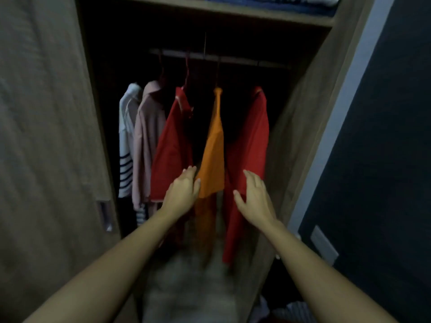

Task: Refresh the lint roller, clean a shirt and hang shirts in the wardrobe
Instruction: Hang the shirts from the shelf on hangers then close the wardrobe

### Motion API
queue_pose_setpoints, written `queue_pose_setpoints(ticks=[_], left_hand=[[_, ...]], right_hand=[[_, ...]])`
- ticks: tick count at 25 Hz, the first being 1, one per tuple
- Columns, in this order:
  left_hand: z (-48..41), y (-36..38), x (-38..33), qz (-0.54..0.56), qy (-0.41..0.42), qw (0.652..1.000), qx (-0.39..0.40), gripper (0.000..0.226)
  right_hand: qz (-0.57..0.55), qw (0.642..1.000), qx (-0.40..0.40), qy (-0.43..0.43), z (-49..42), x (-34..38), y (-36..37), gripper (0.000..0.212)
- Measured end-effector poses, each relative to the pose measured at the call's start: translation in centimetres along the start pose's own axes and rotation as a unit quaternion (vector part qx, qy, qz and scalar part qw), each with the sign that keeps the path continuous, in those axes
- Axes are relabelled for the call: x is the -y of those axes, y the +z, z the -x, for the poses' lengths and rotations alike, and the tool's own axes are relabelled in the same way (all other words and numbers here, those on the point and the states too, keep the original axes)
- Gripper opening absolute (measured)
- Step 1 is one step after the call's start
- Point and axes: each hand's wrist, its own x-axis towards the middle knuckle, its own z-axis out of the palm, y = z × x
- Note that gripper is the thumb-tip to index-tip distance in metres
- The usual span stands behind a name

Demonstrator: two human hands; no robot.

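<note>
The open brown wooden wardrobe [303, 127] holds five shirts on its dark rail [219, 58]: a white navy-striped shirt [126, 141], a pale pink shirt [145, 141], a red collared shirt [172, 148], an orange shirt [213, 148] and a second red shirt [249, 141]. The left hand [182, 194], fingers straight, touches the orange shirt's edge. The right hand [255, 197], released and spread, is at the second red shirt. Folded blue fabric [268, 2] lies on the top shelf.

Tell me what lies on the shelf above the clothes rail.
Folded blue and white fabric lies on the shelf; the frame's top edge cuts off the rest.
</note>
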Motion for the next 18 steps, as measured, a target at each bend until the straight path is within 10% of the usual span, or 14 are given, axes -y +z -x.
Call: queue_pose_setpoints(ticks=[18], left_hand=[[1.6,-14.9,23.7,-0.366,0.238,0.898,0.057,0.056]], right_hand=[[0.132,0.915,0.272,-0.268,3.3,19.2,24.4,0.069]])
